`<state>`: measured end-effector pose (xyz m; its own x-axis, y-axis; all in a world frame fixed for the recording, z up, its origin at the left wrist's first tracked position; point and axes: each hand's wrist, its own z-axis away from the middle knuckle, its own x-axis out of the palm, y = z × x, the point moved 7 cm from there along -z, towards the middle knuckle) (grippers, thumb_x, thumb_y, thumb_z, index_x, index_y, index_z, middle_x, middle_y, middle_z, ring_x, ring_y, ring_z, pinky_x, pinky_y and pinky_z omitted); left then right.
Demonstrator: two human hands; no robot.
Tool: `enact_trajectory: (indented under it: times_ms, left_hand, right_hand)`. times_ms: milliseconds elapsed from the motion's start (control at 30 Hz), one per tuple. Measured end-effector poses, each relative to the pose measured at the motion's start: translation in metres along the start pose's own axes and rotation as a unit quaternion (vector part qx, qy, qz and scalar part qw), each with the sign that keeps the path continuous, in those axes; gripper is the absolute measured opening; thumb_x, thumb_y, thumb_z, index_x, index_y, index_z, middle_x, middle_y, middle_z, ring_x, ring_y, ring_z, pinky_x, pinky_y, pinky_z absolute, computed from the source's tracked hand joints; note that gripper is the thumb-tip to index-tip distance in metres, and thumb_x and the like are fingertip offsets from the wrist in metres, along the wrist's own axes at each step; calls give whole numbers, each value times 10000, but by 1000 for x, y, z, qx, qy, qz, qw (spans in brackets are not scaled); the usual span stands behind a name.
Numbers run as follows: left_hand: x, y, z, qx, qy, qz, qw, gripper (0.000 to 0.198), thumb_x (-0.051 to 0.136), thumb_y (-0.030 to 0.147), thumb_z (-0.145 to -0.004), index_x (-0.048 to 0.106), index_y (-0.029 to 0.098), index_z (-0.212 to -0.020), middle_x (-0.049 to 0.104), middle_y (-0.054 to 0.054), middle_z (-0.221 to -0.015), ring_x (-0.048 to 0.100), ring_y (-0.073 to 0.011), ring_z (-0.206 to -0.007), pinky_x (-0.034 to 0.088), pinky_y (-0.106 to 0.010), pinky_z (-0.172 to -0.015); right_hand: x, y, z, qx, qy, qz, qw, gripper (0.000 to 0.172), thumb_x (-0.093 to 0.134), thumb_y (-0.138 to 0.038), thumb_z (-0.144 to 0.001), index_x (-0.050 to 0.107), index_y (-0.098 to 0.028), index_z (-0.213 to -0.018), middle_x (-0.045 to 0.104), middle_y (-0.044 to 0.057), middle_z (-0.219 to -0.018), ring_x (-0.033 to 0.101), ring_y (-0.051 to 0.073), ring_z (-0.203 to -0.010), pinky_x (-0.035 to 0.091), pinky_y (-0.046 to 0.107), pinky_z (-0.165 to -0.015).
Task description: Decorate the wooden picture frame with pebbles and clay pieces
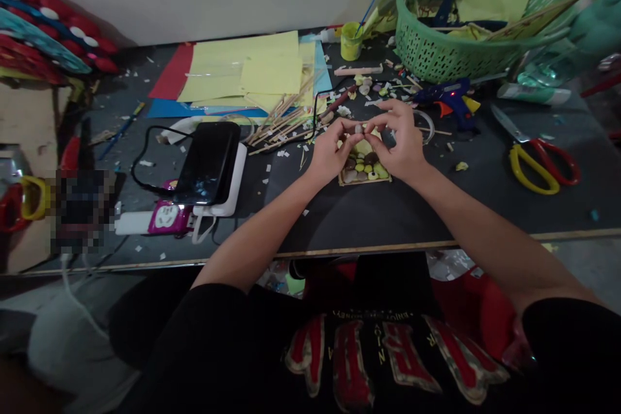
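Observation:
A small greyish pebble (359,129) is pinched at the fingertips of my left hand (334,150). My right hand (398,142) meets it from the other side, thumb and index finger closed together at the pebble, its other fingers raised. Whether the right fingertips also grip the pebble is hard to tell. Right below both hands lies a small stick-edged frame (366,182) on the dark table. Its lower part is filled with yellow, grey and brown pebbles (359,168); the hands hide part of its upper half.
Behind my hands lie thin sticks (281,118), paper sheets (242,65) and scraps. A blue glue gun (453,100), scissors (533,152) and a green basket (436,45) stand to the right. A phone (208,162) on a white power bank (237,184) lies left. The table edge (388,248) is near my body.

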<state>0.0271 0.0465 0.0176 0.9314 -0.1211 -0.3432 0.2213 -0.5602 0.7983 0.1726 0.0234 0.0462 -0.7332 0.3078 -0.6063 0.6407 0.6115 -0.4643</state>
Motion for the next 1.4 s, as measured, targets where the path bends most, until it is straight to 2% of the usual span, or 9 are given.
enact_trajectory:
  times_ms: [200, 400, 533, 667, 833, 1000, 1100, 1233, 1400]
  left_hand:
    - [-3, -1, 0, 0, 21, 2, 1000, 404, 566, 571, -900, 639, 190, -1014, 708, -28, -926, 642, -110, -794, 499, -238, -720]
    - [-1, -2, 1, -2, 11, -15, 1000, 460, 536, 636, -883, 623, 186, -931, 692, -36, -885, 637, -131, -817, 506, -271, -770]
    - [-1, 1, 2, 15, 14, -21, 1000, 458, 541, 640, -876, 612, 188, -900, 681, -36, -866, 641, -131, -836, 505, -266, -782]
    - [-1, 1, 1, 21, 11, -29, 999, 468, 535, 648, -876, 609, 186, -885, 658, -15, -814, 626, -117, -781, 492, -252, -735]
    - [1, -4, -1, 9, 1, -23, 1000, 473, 529, 647, -883, 615, 183, -904, 657, -15, -787, 598, -108, -717, 488, -254, -692]
    - [5, -14, -2, -43, -22, 55, 997, 482, 548, 659, -865, 600, 181, -910, 707, -42, -855, 655, -115, -765, 525, -268, -746]
    - [11, -17, -2, -58, -56, 104, 991, 493, 563, 662, -852, 589, 174, -914, 722, -60, -910, 682, -129, -826, 536, -271, -772]
    - [15, -24, -1, -94, -80, 135, 983, 547, 547, 711, -826, 579, 170, -896, 716, -44, -834, 670, -117, -742, 527, -249, -686]
    - [15, -24, -2, -96, -79, 171, 977, 538, 562, 706, -823, 581, 170, -859, 710, -41, -815, 678, -116, -746, 532, -251, -697]
  right_hand:
    - [1, 2, 3, 11, 13, 17, 1000, 269, 513, -453, -925, 598, -242, -1068, 584, 83, -1268, 606, 161, -773, 559, 433, -829]
    - [6, 7, 4, 18, -11, -21, 1000, 472, 534, -480, -892, 478, -227, -1287, 516, 130, -1349, 623, 189, -824, 550, 438, -810]
    - [8, 7, 4, 11, -18, -2, 1000, 294, 590, -396, -845, 571, -220, -1079, 485, 126, -1361, 625, 175, -823, 556, 420, -819]
    - [6, 3, 3, -13, -23, 30, 999, 171, 596, -282, -787, 590, -217, -945, 561, 110, -1295, 648, 188, -851, 541, 445, -883]
    - [4, -6, 4, -84, -31, 94, 992, 383, 549, -238, -847, 529, -218, -1229, 700, 90, -1086, 663, 269, -1011, 488, 508, -936]
    - [-1, -9, 6, -106, -17, 114, 988, 431, 548, -257, -884, 496, -233, -1311, 709, 83, -1146, 670, 258, -1006, 490, 475, -912]
    - [2, -9, 6, -102, -34, 113, 988, 465, 529, -255, -893, 477, -223, -1354, 725, 77, -1097, 669, 262, -1003, 488, 482, -920]
    - [8, -6, 7, -92, -45, 106, 989, 445, 517, -261, -890, 514, -221, -1333, 709, 96, -1146, 662, 263, -1009, 481, 496, -947]
    - [14, -3, 8, -68, -31, 106, 992, 450, 541, -264, -869, 522, -238, -1317, 695, 85, -1139, 642, 279, -1058, 448, 529, -1011]
